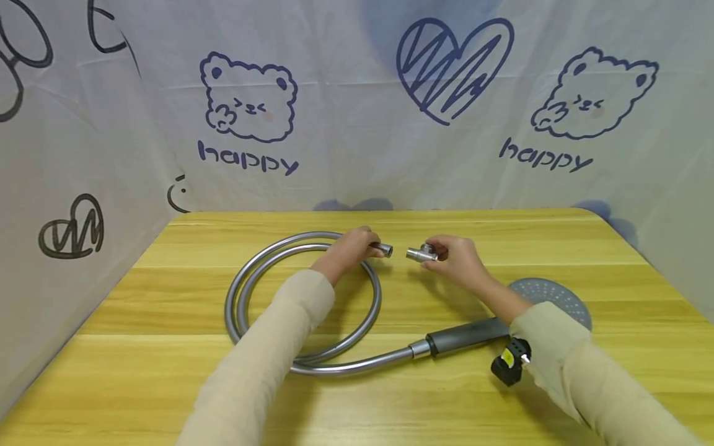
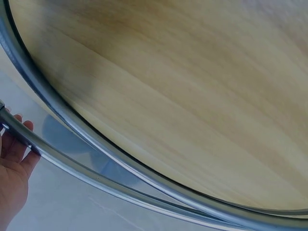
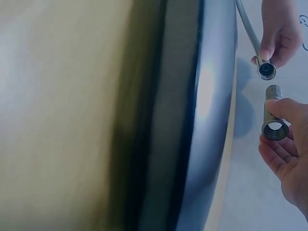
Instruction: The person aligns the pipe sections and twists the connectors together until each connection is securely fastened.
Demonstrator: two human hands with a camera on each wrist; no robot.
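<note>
My left hand (image 1: 350, 249) pinches the end of a silver shower hose (image 1: 304, 370) just behind its metal nut (image 1: 386, 249). The rest of the hose lies in loops on the table, under that arm. Facing the nut across a small gap, a threaded metal fitting with a side branch (image 1: 422, 253) is gripped by the fingertips of my right hand (image 1: 458, 259). In the right wrist view the fitting (image 3: 272, 113) shows a male thread toward the hose nut (image 3: 267, 71) and an open, inside-threaded port. The two parts stand apart. The left wrist view shows the fingers (image 2: 19, 154) around the hose end.
A grey hand shower (image 1: 465, 336) lies on the wooden table (image 1: 139, 371), joined to the hose's other end; its round head (image 1: 549, 297) is partly behind the right forearm. A black wrist camera (image 1: 509, 364) sits by the right sleeve. Behind hangs a white sheet (image 1: 346, 136) with drawings.
</note>
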